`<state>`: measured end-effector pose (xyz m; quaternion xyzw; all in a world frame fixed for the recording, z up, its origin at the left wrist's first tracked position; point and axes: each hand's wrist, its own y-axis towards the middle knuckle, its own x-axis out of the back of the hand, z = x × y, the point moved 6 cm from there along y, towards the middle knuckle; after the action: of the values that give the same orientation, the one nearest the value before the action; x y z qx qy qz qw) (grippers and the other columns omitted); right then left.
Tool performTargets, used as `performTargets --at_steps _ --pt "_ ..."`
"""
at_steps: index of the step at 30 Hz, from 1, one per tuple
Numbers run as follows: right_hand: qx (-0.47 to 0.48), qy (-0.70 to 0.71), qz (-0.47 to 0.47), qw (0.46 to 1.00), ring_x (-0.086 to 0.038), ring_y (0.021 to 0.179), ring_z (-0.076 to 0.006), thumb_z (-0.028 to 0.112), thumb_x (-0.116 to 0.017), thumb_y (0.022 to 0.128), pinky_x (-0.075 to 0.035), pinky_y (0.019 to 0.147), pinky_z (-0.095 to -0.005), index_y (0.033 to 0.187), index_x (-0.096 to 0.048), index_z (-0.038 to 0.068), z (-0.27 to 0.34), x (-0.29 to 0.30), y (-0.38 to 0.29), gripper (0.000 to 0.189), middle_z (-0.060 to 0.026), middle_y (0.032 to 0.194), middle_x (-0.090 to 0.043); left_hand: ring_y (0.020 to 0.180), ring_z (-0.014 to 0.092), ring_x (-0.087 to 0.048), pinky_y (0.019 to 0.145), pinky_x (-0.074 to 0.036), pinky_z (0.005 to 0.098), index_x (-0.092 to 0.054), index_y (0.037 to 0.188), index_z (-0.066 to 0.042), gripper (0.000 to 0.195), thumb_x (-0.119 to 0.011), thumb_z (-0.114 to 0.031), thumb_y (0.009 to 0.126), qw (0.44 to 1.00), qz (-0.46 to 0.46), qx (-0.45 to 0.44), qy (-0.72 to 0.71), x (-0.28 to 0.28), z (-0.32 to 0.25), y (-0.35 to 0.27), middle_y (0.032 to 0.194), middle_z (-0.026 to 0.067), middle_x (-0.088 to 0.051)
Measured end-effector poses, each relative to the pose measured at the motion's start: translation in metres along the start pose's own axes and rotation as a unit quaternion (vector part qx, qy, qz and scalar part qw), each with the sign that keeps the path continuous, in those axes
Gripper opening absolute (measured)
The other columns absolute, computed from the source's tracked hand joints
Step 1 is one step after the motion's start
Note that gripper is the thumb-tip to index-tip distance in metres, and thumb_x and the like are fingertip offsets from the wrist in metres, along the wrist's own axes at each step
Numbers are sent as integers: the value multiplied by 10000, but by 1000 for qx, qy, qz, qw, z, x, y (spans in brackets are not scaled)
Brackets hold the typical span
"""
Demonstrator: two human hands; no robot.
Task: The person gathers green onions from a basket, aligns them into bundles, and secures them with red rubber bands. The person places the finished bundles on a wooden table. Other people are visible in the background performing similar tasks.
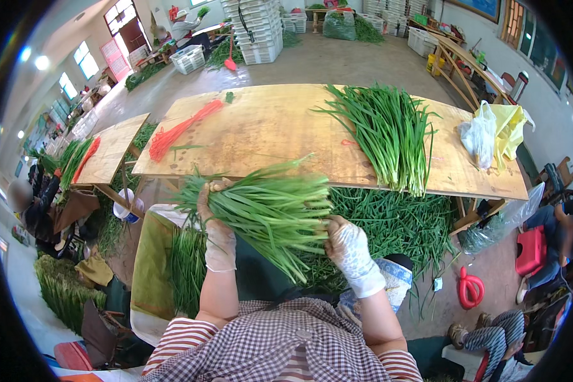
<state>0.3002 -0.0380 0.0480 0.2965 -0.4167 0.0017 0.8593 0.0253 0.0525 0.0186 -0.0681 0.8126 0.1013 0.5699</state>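
Observation:
In front of my chest I hold a loose bundle of garlic chives (pixel 267 205) roughly level, its leaf tips to the left and pale stem ends to the right. My left hand (pixel 214 200), in a thin, stained glove, is wrapped around the leafy end. Gloved too, my right hand (pixel 347 253) has its fingers curled at the cut stem ends; some motion blur is there. A second pile of garlic chives (pixel 394 143) lies on the wooden table (pixel 267 129), stems towards me. Red ties (pixel 184 131) are spread on the table's left part.
Cut leaves (pixel 391 224) are heaped under the table. At my left stands a cloth-lined crate (pixel 150 272) holding more chives (pixel 188 272). Plastic bags (pixel 480 136) lie at the table's right end. A red balloon-like ring (pixel 471 288) is on the floor. People sit on both sides.

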Motion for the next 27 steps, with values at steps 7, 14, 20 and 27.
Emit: performTargets --at_steps 7,14,20,27 --pt "-222 86 -95 967 -655 846 -226 9 -664 800 -530 769 -311 1053 -679 75 -91 20 -40 262 -119 977 -680 804 145 -536 844 -462 342 -518 789 -123 198 -556 -260 927 993 79 -73 53 -25 -28 -1 791 -2 -549" --pt "-298 372 119 871 -625 880 -108 72 -687 847 -505 816 -252 1125 -681 34 -27 -36 -25 281 -84 994 -710 821 124 -506 855 -441 361 -478 784 -167 172 -548 -245 920 985 139 0 -105 -29 -5 -1 785 -49 -513" --pt "-306 502 -71 806 -630 808 -124 76 -613 914 -511 757 -262 1022 -684 -21 -34 -24 -30 162 -74 949 -705 800 106 -481 871 -431 313 -445 766 -157 201 -599 -182 892 977 153 1 -148 -23 -14 4 748 -46 -459" --pt "-326 394 142 848 -623 832 -108 144 -785 786 -509 778 -246 1080 -686 -16 -15 -22 -41 349 -73 974 -716 766 136 -463 868 -436 307 -426 780 -117 184 -581 -114 879 980 166 0 -110 -30 -16 0 695 -18 -404"
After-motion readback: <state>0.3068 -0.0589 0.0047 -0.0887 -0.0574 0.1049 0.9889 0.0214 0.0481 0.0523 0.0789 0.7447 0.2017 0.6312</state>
